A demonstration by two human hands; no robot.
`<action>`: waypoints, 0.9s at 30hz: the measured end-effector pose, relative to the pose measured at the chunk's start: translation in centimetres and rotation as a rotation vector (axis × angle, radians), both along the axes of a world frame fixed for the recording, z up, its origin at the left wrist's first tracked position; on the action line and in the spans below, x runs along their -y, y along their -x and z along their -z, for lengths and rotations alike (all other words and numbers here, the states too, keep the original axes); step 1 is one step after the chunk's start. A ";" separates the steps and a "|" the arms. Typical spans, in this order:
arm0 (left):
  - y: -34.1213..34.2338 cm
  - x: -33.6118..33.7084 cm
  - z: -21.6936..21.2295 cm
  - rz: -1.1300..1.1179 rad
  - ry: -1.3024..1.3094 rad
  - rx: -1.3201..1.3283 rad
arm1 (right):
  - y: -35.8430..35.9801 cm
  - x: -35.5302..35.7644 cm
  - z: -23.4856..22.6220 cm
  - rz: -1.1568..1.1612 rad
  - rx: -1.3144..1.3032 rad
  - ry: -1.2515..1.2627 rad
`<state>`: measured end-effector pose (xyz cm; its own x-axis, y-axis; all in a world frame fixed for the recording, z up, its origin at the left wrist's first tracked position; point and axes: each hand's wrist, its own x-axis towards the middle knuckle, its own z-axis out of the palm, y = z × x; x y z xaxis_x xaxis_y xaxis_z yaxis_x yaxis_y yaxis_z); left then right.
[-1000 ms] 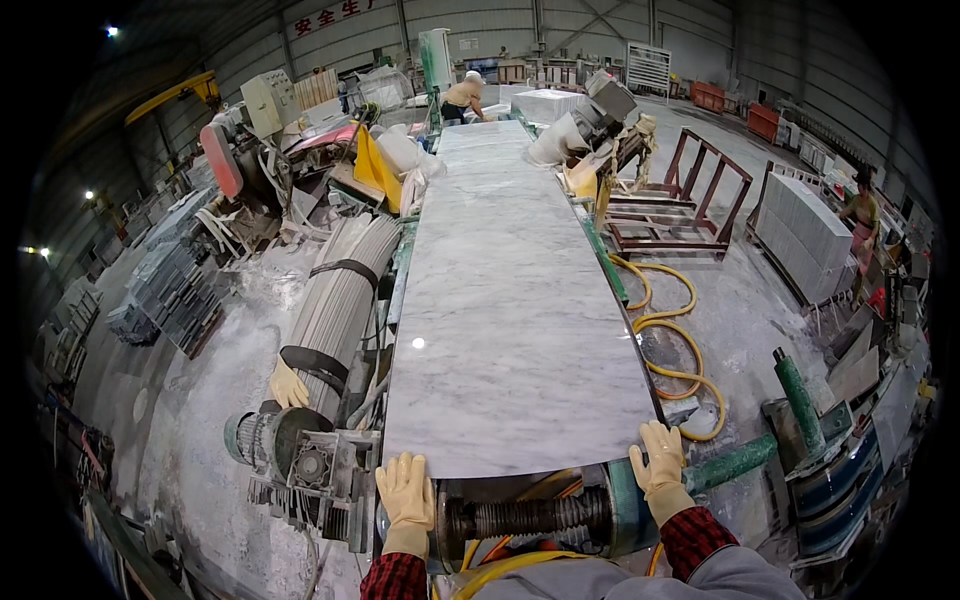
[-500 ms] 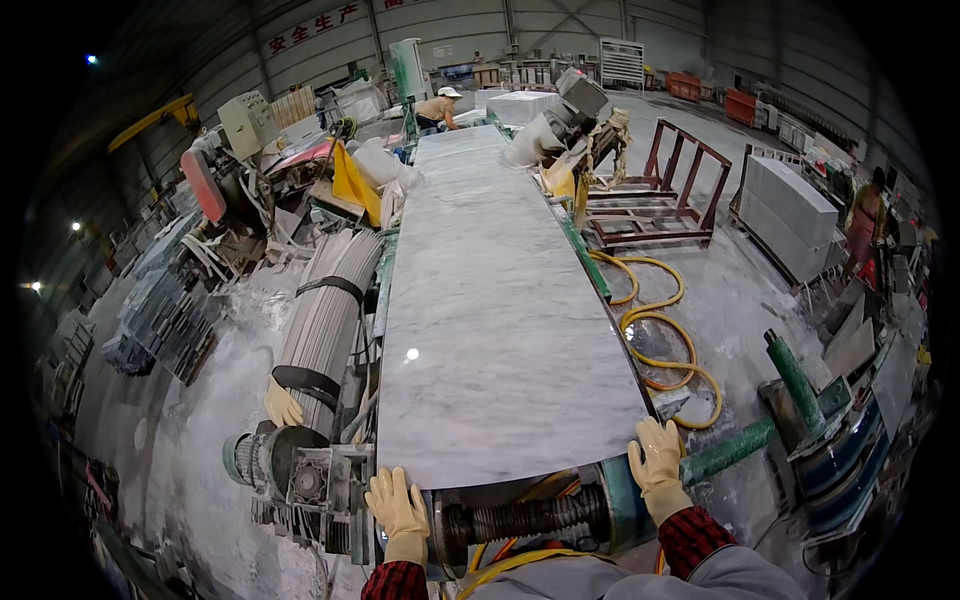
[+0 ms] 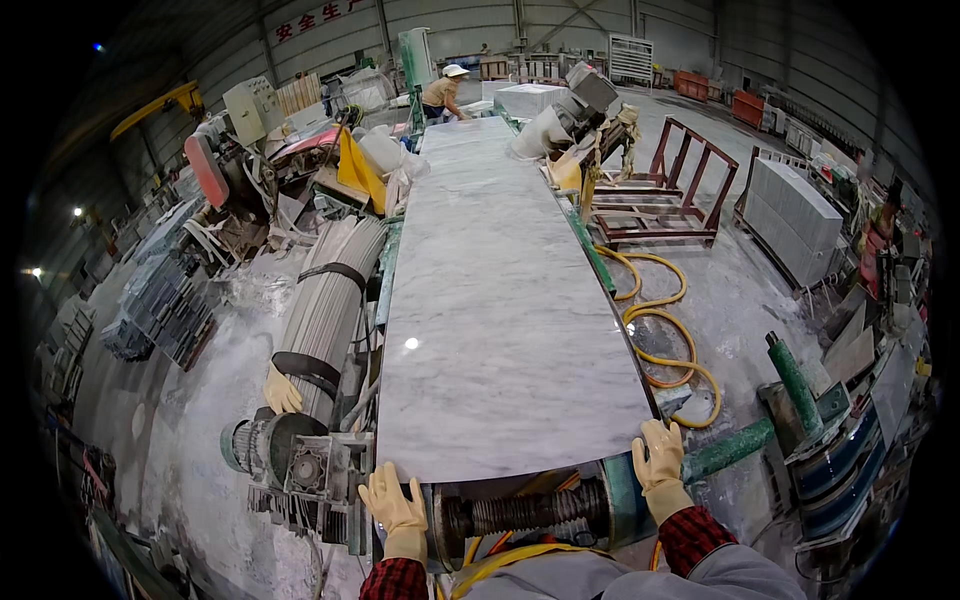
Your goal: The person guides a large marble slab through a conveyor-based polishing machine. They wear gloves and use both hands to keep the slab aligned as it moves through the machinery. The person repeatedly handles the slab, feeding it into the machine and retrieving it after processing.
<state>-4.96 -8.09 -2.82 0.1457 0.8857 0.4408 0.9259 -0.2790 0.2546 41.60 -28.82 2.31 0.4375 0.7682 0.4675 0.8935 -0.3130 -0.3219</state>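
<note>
A: Hands?
B: Both gloved, fingers spread flat, gripping nothing. Left hand [image 3: 393,503] rests at the near left corner of the grey marble slab [image 3: 505,300]; right hand [image 3: 660,457] sits at its near right corner, set well apart.
A: Slab position?
B: Lying flat on the roller bench [image 3: 520,510], running lengthwise away toward a person in a white hard hat [image 3: 443,90] at the far end.
A: Surroundings?
B: Yellow hose [image 3: 665,345] coiled on the floor to the right; grey ribbed roll [image 3: 325,305] to the left.

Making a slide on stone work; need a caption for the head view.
Gloved left hand and right hand rest at the near corners of a long marble slab.
</note>
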 end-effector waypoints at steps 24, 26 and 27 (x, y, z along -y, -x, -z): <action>0.4 0.8 -0.6 0.043 0.043 0.032 | -0.4 1.3 3.6 -0.001 0.088 -0.067; 0.5 0.9 -0.4 0.038 0.012 0.004 | -0.5 1.5 4.1 -0.006 0.095 -0.070; 0.5 1.0 -0.4 0.036 -0.003 -0.011 | -0.6 1.6 4.3 -0.011 0.101 -0.071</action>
<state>-5.49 -9.09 -2.45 0.1823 0.8784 0.4418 0.9180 -0.3130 0.2436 42.18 -30.37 -1.96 0.3771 0.7363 0.5618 0.9258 -0.2824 -0.2513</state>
